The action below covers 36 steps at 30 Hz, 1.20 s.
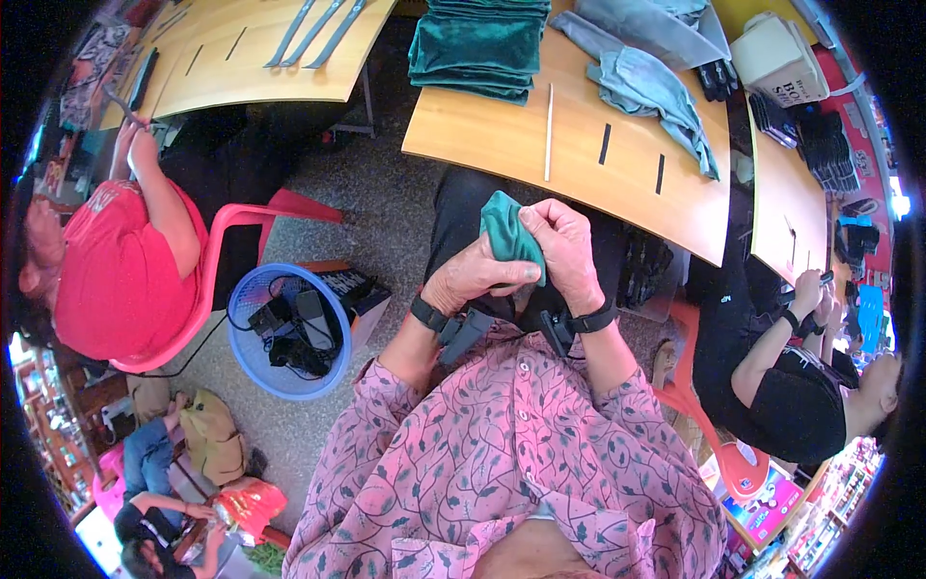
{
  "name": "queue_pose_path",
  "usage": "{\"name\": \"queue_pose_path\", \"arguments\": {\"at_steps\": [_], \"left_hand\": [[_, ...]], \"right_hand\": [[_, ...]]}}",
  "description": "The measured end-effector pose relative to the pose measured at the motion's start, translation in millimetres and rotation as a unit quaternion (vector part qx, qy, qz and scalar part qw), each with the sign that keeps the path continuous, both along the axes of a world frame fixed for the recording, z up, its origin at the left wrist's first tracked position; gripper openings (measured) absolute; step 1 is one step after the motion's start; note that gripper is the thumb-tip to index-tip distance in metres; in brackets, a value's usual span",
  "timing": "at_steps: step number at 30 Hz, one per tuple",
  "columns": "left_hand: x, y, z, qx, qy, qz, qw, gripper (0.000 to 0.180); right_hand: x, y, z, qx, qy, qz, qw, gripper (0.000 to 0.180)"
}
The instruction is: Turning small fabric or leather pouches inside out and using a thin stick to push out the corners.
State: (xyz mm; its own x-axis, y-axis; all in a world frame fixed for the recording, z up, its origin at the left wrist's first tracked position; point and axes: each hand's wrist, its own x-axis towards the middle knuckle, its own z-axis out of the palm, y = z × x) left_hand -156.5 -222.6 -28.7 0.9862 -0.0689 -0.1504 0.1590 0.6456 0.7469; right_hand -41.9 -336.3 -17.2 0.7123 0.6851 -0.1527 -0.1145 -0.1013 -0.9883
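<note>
1. Looking down through the head view, a small teal cloth [509, 234] is seen held up at the centre of the frame, just below the near edge of a wooden table [579, 145].
2. The cloth is pinched from the left by the left hand [475, 278], whose fingers are closed against its lower part with the thumb laid across beneath it.
3. The cloth is gripped from the right by the right hand [564, 253], which is curled shut around the cloth's upper right edge; both hands are touching each other around the fabric.
4. A black wrist strap with a small device [453, 326] is worn on the left wrist, and a like one [571, 323] on the right wrist.
5. Pink leaf-patterned sleeves [502, 454] are seen filling the lower centre of the frame.
6. A stack of folded teal cloths [477, 48] is placed at the top centre on the table, well apart from the hands.
7. Grey-blue garments [646, 82] are laid on the table at the upper right.
8. A blue plastic basket [253, 359] holding black items is set on the floor at the left centre, beside a pink chair [227, 241].
9. A person in a red shirt [111, 275] is seated at the left, and another person in black [791, 386] at the right edge.
</note>
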Motion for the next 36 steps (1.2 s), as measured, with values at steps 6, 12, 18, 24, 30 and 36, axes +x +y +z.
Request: {"name": "queue_pose_path", "arguments": {"at_steps": [6,12,18,24,30,36], "left_hand": [[11.3,-10.0,1.5,0.067,0.013,0.135,0.988,0.020],[15.9,-7.3,-17.5,0.127,0.022,0.217,0.968,0.026],[15.4,3.8,-12.5,-0.022,0.027,0.264,0.964,0.043],[13.4,1.4,-8.3,-0.213,0.004,0.271,0.939,0.052],[12.9,0.2,-12.7,-0.254,0.036,0.264,0.930,0.042],[12.0,-4.0,-3.9,-0.047,-0.022,0.246,0.968,0.051]], "right_hand": [[3.8,-5.2,20.9,-0.013,-0.070,-0.026,0.997,0.018],[-6.6,-15.4,10.2,-0.008,-0.059,-0.067,0.996,0.012],[-19.5,-19.8,31.6,0.018,-0.245,0.066,0.967,0.012],[-30.7,-20.6,30.8,0.035,-0.290,0.105,0.950,0.015],[-42.8,-24.3,19.1,-0.003,-0.312,0.180,0.933,0.014],[-27.6,-22.9,35.1,-0.018,-0.250,0.048,0.967,0.026]]}}
